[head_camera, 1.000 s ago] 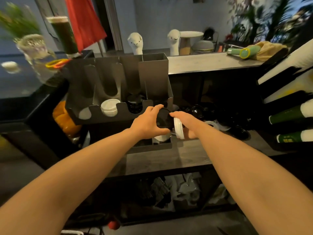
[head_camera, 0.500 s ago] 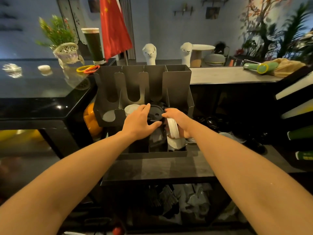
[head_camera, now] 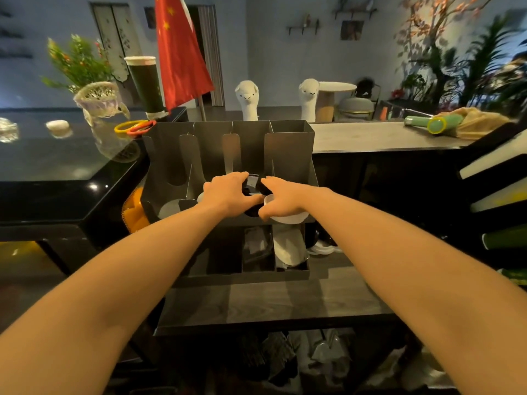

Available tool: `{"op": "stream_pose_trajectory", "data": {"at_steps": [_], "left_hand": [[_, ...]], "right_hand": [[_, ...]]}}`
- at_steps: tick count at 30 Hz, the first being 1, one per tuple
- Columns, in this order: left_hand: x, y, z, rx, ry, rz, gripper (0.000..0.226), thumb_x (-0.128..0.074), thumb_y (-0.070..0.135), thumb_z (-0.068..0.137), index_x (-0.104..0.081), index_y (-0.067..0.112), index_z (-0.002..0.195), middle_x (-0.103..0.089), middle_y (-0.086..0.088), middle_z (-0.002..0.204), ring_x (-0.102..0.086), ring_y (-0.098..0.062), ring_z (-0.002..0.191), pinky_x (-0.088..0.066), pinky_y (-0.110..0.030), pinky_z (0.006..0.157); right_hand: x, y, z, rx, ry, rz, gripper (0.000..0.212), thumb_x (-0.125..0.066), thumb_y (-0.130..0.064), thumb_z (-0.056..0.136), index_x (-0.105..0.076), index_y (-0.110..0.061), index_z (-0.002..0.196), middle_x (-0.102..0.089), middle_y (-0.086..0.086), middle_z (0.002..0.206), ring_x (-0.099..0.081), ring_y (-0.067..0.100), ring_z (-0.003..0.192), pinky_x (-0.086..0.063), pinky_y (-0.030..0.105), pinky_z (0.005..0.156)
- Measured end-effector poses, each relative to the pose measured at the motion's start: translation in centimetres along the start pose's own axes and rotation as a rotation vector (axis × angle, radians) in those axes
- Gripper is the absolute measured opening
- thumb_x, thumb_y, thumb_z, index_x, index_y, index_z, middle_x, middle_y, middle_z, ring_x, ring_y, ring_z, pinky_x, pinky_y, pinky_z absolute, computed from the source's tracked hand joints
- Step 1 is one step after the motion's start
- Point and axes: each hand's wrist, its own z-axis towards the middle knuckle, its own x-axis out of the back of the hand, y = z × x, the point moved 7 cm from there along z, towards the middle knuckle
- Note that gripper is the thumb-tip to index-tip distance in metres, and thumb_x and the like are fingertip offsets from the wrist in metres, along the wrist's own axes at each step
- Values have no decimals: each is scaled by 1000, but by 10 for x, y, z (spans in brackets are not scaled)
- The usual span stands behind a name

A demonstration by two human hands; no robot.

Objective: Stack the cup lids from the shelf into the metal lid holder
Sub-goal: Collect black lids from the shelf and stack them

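Note:
The grey metal lid holder (head_camera: 288,149) with several slotted compartments stands on the wooden shelf (head_camera: 273,303). My left hand (head_camera: 228,193) grips a black lid (head_camera: 252,183) over the holder's third compartment. My right hand (head_camera: 281,196) holds a stack of white lids (head_camera: 286,216) at the front of the rightmost compartment. White lids (head_camera: 200,197) show in the second compartment, mostly hidden by my left hand. The leftmost slot shows a pale patch (head_camera: 169,208) at its bottom.
A glossy black counter (head_camera: 57,172) lies to the left with a flower basket (head_camera: 98,99), rings (head_camera: 134,128) and a tall cup (head_camera: 145,84). A red flag (head_camera: 179,49) hangs behind. More lids (head_camera: 323,248) lie on the shelf right of the holder. Cup sleeves (head_camera: 499,201) jut in at right.
Both hands rose from below the holder's front edge to its compartments. The black lid now sits over the third slot and the white stack at the rightmost slot.

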Motion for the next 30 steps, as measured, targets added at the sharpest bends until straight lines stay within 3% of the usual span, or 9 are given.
{"op": "stream_pose_trajectory", "data": {"at_steps": [7, 12, 14, 18, 24, 30], "left_hand": [[-15, -3, 28, 91, -128, 12, 59, -62, 55, 90, -48, 27, 139, -58, -2, 136, -51, -29, 127, -34, -58, 109], [-32, -4, 34, 134, -238, 75, 63, -61, 35, 96, -34, 27, 151, -45, -5, 150, -32, -34, 142, -22, -61, 115], [-39, -6, 37, 135, -260, 75, 65, -62, 32, 95, -32, 27, 152, -44, -5, 149, -27, -35, 144, -22, -61, 114], [-44, -8, 41, 104, -240, 107, 63, -67, 36, 91, -40, 26, 146, -48, -4, 144, -25, -35, 143, -23, -61, 113], [-50, -13, 49, 98, -294, 137, 65, -73, 38, 85, -44, 28, 141, -50, -4, 140, -26, -36, 142, -26, -61, 112], [-44, -10, 46, 52, -219, 153, 72, -73, 44, 85, -39, 27, 147, -41, -5, 144, -27, -33, 138, -29, -54, 112]], "right_hand": [[10, -1, 25, -117, -200, -99, 80, -69, -49, 75, -39, -21, 144, -44, 7, 144, -45, 31, 125, -40, 47, 103], [6, 2, 39, -184, -313, -200, 88, -67, -50, 78, -27, -27, 153, -30, 9, 157, -34, 35, 139, -37, 45, 102], [7, 1, 44, -185, -327, -255, 85, -66, -46, 82, -26, -24, 154, -28, 10, 157, -34, 35, 139, -37, 42, 94], [10, -4, 49, -213, -371, -318, 81, -69, -48, 75, -37, -23, 145, -40, 11, 146, -47, 37, 123, -43, 43, 81], [7, -2, 52, -257, -412, -271, 86, -71, -48, 72, -33, -28, 147, -38, 14, 146, -45, 39, 126, -43, 45, 83], [6, 0, 50, -237, -406, -275, 88, -71, -50, 69, -35, -27, 146, -40, 12, 144, -46, 38, 123, -42, 43, 81]]}}
